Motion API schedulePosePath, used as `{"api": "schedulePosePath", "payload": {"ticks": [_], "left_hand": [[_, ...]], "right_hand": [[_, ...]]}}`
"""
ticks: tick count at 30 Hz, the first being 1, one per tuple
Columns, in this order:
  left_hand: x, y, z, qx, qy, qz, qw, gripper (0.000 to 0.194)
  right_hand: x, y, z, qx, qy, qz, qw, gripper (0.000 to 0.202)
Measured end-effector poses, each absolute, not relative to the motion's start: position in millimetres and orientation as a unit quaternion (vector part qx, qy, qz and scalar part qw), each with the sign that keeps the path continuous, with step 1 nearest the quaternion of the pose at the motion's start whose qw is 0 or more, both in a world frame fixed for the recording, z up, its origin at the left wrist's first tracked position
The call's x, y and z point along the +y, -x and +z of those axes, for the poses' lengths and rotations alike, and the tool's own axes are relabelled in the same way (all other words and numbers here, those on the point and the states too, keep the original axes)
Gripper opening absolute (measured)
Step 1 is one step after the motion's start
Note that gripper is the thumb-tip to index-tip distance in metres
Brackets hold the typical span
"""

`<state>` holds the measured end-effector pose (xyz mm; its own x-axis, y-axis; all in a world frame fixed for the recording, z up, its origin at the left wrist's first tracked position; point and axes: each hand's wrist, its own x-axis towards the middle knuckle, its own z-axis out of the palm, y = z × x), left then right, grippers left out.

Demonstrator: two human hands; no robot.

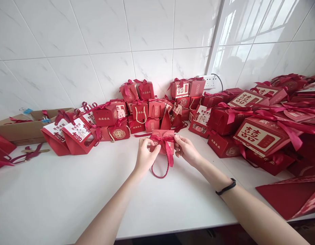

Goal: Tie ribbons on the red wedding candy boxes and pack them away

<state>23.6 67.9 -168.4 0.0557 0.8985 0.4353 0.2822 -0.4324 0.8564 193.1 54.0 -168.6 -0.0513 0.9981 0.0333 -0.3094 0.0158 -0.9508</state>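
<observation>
A small red gift box (162, 133) stands on the white table in front of me, with a red ribbon (169, 153) tied in a bow across its top. A twisted dark red cord handle (160, 177) hangs toward me from the box. My left hand (146, 151) is closed at the left side of the bow, thumb and forefinger pinching the ribbon. On the other side, my right hand (187, 148) pinches the right end of the bow, close against the box edge. Exactly how much ribbon lies in the fingers is hidden.
Stacked red gift boxes (141, 112) line the tiled wall. A larger heap of boxes (259, 132) fills the right side. To the left are triangular gift boxes (77, 136) and an open cardboard box (19, 131). A wall socket (210, 81) sits behind.
</observation>
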Motion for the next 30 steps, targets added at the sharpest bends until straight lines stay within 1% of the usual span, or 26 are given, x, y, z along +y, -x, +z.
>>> {"api": "schedulePosePath", "payload": {"ticks": [1,3,5,7,10,12,15,16,19,20,24,27,30], "left_hand": [[69,-23,-169,0.447,-0.648,0.527,0.321,0.019],[72,-23,-170,0.439,-0.616,0.528,0.385,0.030],[75,-21,-170,0.415,-0.597,0.522,0.445,0.037],[77,-19,-169,0.391,-0.590,0.514,0.485,0.040],[79,-16,-168,0.371,-0.588,0.503,0.513,0.040],[78,-15,-166,0.369,-0.591,0.500,0.513,0.041],[75,-14,-165,0.373,-0.605,0.497,0.498,0.047],[74,-14,-164,0.369,-0.610,0.502,0.490,0.046],[72,-14,-163,0.377,-0.607,0.528,0.458,0.031],[72,-14,-163,0.395,-0.604,0.531,0.444,0.031],[72,-14,-160,0.455,-0.616,0.521,0.377,0.039],[73,-13,-159,0.459,-0.616,0.517,0.378,0.044],[73,-14,-161,0.467,-0.611,0.513,0.382,0.041]], "right_hand": [[54,-193,-169,-0.436,0.395,0.579,0.564,0.048],[54,-194,-169,-0.437,0.394,0.578,0.565,0.048],[54,-194,-169,-0.438,0.392,0.579,0.565,0.048],[55,-194,-169,-0.436,0.390,0.580,0.567,0.048],[55,-194,-168,-0.430,0.388,0.583,0.570,0.048],[55,-195,-169,-0.429,0.386,0.585,0.570,0.047],[55,-196,-169,-0.433,0.385,0.582,0.570,0.047],[55,-196,-170,-0.436,0.384,0.581,0.570,0.047],[55,-195,-170,-0.444,0.379,0.578,0.569,0.046],[55,-195,-171,-0.449,0.378,0.578,0.566,0.046],[54,-192,-172,-0.474,0.367,0.582,0.549,0.047],[53,-191,-173,-0.489,0.357,0.590,0.534,0.048],[52,-190,-173,-0.495,0.356,0.592,0.527,0.050]]}}
